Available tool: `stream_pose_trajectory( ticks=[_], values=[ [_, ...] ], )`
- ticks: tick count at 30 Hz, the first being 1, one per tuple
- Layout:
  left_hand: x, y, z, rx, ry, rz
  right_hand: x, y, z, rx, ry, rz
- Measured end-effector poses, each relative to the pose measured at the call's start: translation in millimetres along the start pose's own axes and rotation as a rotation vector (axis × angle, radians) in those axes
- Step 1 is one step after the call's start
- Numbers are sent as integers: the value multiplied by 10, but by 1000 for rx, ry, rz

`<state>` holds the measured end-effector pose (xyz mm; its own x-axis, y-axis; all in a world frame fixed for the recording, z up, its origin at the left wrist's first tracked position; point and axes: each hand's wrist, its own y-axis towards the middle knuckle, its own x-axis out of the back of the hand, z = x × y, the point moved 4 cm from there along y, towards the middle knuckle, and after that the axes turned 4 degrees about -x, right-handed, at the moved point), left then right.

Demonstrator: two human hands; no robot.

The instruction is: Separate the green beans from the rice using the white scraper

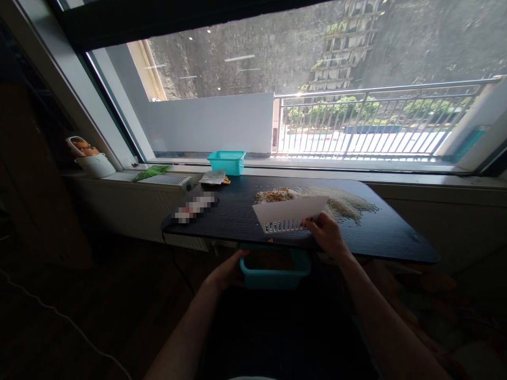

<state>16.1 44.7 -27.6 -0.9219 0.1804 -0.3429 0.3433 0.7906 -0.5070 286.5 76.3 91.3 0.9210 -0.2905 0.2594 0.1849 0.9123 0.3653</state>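
Forearms (184, 324) flank the teal bin (274, 279), left hand (226, 271) gripping its left end; beyond the bin, right hand (328, 233) pinches a slotted card (287, 212) stretching crosswise leftward.

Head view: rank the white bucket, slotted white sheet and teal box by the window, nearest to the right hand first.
1. Slotted white sheet: in the right hand.
2. Teal box: forward-left, by the window.
3. White bucket: far left.
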Motion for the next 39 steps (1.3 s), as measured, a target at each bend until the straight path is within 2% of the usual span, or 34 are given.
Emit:
stream_pose_trajectory(
  ticks=[4, 15, 23, 39],
  values=[
    [10, -11, -3, 4, -8, -11, -19, -12, 15, 8, 14, 49],
    [27, 1, 3, 5, -14, 28, -8, -33, 47, -18, 4, 65],
    [31, -24, -17, 8, 17, 63, 61, 19, -70, -48, -14, -126],
    [9, -48, -26, -4, 36, 41, 23, 34, -59, -35, -24, -50]
  ],
)
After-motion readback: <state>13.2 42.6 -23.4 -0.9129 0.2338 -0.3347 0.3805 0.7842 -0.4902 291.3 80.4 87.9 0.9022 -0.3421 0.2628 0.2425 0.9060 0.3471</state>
